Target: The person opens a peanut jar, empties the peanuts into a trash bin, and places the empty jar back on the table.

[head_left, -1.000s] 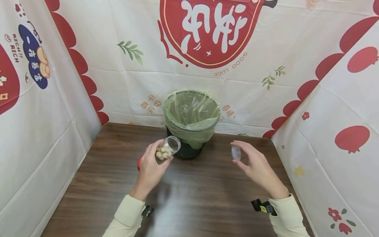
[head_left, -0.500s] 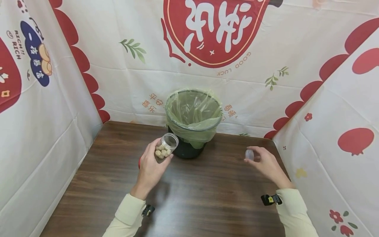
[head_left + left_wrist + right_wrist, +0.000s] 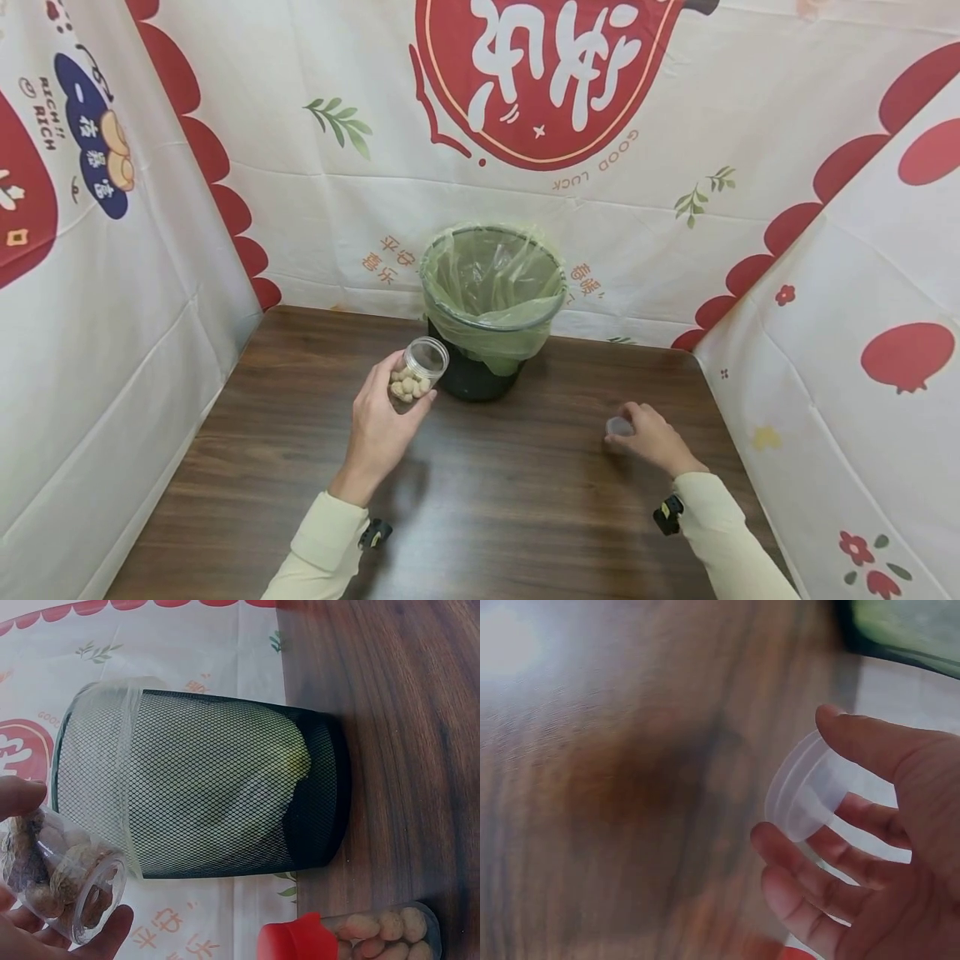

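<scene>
My left hand (image 3: 386, 421) grips a clear, lidless jar (image 3: 418, 367) partly filled with tan nuts in their shells. The jar leans with its open mouth up and to the right, in front of the bin. In the left wrist view the jar (image 3: 64, 874) shows rough, wrinkled nuts behind its clear wall. Farther right, my right hand (image 3: 656, 437) pinches a translucent plastic lid (image 3: 619, 427) low over the table. The right wrist view has the lid (image 3: 806, 787) between thumb and fingertips, tilted on edge.
A black mesh bin (image 3: 480, 379) lined with a pale green bag (image 3: 491, 321) stands at the table's back edge. Another jar (image 3: 386, 934) with a red lid (image 3: 298, 939) and similar nuts is near the bin, hidden by my left hand in the head view. Printed cloth hangs around the table (image 3: 495, 517).
My right hand has carried the lid to the right, then down toward the table and slightly back left, turning it flatter. The left hand and jar have barely moved.
</scene>
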Available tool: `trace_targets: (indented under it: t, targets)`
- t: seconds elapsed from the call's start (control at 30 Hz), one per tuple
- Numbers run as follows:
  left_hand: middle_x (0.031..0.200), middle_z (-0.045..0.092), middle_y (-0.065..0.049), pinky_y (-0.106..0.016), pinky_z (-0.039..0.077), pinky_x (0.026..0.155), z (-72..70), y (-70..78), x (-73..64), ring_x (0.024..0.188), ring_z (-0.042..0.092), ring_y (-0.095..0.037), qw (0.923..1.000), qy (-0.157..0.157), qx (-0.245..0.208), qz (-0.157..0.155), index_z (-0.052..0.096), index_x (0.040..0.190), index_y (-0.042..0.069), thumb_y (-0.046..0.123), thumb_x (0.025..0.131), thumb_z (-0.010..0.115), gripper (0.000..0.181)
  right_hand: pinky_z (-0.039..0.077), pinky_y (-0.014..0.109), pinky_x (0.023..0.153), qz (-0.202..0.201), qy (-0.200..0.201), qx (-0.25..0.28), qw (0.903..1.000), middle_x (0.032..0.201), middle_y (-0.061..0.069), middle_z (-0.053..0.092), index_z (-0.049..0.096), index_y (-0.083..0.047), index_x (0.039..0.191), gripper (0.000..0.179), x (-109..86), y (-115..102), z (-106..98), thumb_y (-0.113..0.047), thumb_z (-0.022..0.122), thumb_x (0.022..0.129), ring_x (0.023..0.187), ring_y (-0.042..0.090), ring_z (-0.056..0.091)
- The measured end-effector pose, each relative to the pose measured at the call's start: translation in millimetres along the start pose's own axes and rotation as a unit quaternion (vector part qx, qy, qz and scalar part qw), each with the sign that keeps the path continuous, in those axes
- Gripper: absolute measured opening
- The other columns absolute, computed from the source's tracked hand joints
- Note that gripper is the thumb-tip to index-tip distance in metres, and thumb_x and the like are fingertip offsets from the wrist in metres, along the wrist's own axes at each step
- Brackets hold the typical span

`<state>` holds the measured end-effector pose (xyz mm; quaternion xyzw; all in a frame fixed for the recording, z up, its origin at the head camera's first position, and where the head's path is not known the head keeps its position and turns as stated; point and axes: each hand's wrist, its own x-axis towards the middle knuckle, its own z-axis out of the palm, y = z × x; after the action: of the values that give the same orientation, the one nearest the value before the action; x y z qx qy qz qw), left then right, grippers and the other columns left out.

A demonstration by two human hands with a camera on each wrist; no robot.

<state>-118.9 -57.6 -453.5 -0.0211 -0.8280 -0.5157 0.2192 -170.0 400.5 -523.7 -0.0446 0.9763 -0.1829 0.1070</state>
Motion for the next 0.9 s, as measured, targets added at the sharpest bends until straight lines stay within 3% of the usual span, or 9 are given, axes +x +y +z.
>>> trace_targets:
  t: [0.23, 0.4, 0.9]
  targets:
    - [0.133, 0.071, -0.013, -0.053, 0.055, 0.103, -0.2, -0.4, -0.5, 0.123, 0.069, -0.032, 1.0000, 0.000, 0.000, -0.001, 0.063, 0.144, 0.009, 0.017, 0.083, 0.093, 0.069, 0.058, 0.061, 0.079, 0.030, -0.023, -0.028, 0.9989, 0.119, 0.028, 0.060, 0.062, 0.004, 0.128, 0.057, 3.3, 8, 9, -0.036, 0.084, 0.093, 0.091, 0.037, 0.065]
    - [0.131, 0.071, -0.013, -0.053, 0.055, 0.103, -0.5, -0.1, -1.1, 0.122, 0.069, -0.032, 1.0000, 0.000, 0.000, -0.002, 0.063, 0.144, 0.008, 0.016, 0.083, 0.093, 0.068, 0.057, 0.059, 0.077, 0.038, -0.032, -0.038, 0.9980, 0.117, 0.027, 0.061, 0.063, 0.002, 0.126, 0.056, 5.4, 15, 15, -0.037, 0.084, 0.093, 0.089, 0.035, 0.064]
    - [0.132, 0.070, -0.014, -0.053, 0.055, 0.104, -1.3, -1.7, -2.2, 0.123, 0.069, -0.033, 1.0000, 0.004, -0.002, 0.001, 0.062, 0.144, 0.007, 0.014, 0.083, 0.092, 0.069, 0.056, 0.068, 0.085, 0.033, -0.035, -0.066, 0.9966, 0.135, 0.035, 0.057, 0.060, 0.004, 0.137, 0.069, 6.1, 19, 19, -0.042, 0.086, 0.092, 0.096, 0.042, 0.067]
